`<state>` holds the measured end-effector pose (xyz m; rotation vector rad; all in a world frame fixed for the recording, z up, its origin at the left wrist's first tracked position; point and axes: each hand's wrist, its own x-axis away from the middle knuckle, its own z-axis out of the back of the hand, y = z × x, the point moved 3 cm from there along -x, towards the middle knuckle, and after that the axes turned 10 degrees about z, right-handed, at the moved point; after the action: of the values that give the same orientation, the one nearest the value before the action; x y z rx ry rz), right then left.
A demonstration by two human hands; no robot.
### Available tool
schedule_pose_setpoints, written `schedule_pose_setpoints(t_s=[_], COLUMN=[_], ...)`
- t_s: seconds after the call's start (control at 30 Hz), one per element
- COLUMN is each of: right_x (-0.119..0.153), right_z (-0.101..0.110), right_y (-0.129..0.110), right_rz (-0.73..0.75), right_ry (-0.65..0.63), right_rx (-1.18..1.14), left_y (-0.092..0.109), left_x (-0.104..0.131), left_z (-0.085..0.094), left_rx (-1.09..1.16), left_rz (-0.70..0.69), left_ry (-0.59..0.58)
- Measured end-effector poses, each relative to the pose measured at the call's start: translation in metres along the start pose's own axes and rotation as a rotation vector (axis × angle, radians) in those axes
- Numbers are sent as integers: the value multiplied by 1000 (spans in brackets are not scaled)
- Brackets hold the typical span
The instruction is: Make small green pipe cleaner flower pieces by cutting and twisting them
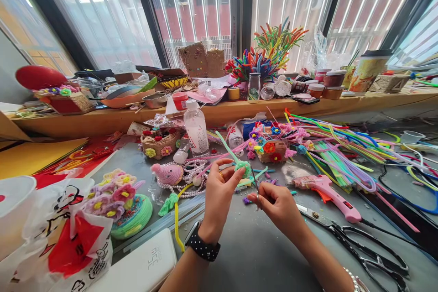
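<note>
Between the fingers and thumb of my left hand (222, 187) is a mint-green pipe-cleaner flower (242, 169), with a long stem end sticking up and another reaching right. My right hand (273, 200) is closed on a slim, dark metal tool (255, 178), whose tip points up at the flower's right side. Fingers cover most of its handle, so I cannot tell whether it is small scissors or tweezers. Left of my left hand lie a green pipe-cleaner piece (169, 204) with a yellow stem, a string of pearl beads (196, 171) and a pink crocheted figure (168, 173).
At right are a pink glue gun (330, 194) and large black-handled scissors (366, 242). Loose pipe cleaners (356, 155) spread behind them. A clear bottle (196, 130) and a flower-trimmed basket (272, 148) stand ahead. A white power bank (147, 260) and plastic bag (78, 237) lie left.
</note>
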<state>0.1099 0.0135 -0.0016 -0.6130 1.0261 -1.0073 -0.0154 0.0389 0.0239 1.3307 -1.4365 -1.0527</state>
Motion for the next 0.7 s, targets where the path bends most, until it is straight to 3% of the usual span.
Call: schedule_pose_setpoints(t_s=[0.33,0.7], right_x=[-1,-1], right_z=[-2,-2], right_y=[-3,-1], right_rz=[41,39], right_ry=[-112,-32], right_rx=[25,66], left_y=[1,2], left_x=[1,0], left_z=[-1,1], left_rx=[-1,25], left_rz=[7,25], left_ry=[-14,16])
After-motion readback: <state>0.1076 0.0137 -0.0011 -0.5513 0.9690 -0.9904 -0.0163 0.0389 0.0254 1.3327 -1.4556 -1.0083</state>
